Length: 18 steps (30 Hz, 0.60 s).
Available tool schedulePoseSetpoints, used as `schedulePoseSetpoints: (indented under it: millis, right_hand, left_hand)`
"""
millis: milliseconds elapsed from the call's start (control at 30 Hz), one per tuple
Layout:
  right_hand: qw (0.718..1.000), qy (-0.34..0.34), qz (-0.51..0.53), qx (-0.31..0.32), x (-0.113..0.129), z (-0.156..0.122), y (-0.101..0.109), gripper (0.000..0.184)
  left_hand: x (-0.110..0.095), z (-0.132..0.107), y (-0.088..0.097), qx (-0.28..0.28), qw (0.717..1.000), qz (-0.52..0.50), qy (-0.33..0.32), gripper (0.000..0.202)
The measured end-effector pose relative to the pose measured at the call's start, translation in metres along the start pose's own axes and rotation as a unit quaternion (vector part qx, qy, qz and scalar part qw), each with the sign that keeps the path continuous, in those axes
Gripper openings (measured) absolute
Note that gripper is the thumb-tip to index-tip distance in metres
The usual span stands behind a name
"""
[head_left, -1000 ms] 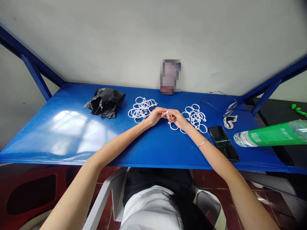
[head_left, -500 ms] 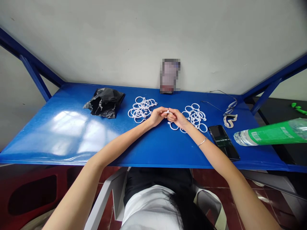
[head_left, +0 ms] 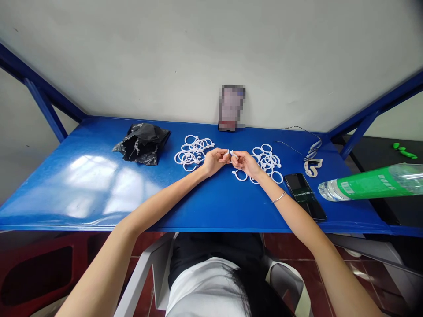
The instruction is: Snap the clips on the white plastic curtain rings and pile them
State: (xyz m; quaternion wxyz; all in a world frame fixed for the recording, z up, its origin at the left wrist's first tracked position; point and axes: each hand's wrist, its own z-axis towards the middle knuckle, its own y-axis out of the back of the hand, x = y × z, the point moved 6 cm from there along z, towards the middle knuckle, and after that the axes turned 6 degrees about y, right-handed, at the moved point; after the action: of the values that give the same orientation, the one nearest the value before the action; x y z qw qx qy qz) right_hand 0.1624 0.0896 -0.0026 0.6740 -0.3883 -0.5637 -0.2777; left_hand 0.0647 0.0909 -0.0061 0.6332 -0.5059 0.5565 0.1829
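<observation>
My left hand (head_left: 214, 161) and my right hand (head_left: 243, 163) meet over the middle of the blue table (head_left: 99, 176). Both pinch one small white plastic ring (head_left: 231, 153) between their fingertips. A heap of white rings (head_left: 193, 152) lies just left of my left hand. Another heap of white rings (head_left: 268, 161) lies just right of my right hand, with a single ring (head_left: 239, 175) under my right wrist. A thin bracelet sits on my right forearm.
A crumpled black plastic bag (head_left: 142, 142) lies at the back left. A dark phone (head_left: 304, 190), glasses (head_left: 310, 152), a beige clip (head_left: 312, 167) and a lying green-labelled bottle (head_left: 366, 184) are to the right. A blurred card (head_left: 231, 108) leans on the wall.
Both hands have stayed together on the small ring, shifting only slightly upward in view. The camera tilted a little.
</observation>
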Motion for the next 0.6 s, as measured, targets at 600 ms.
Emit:
schedulePoseSetpoints:
  millis: [600]
  right_hand:
    - [0.763, -0.019, -0.623, 0.171, 0.039, -0.027, -0.005, 0.006]
  left_hand:
    - [-0.025, -0.011, 0.013, -0.259, 0.541, 0.789, -0.135, 0.025]
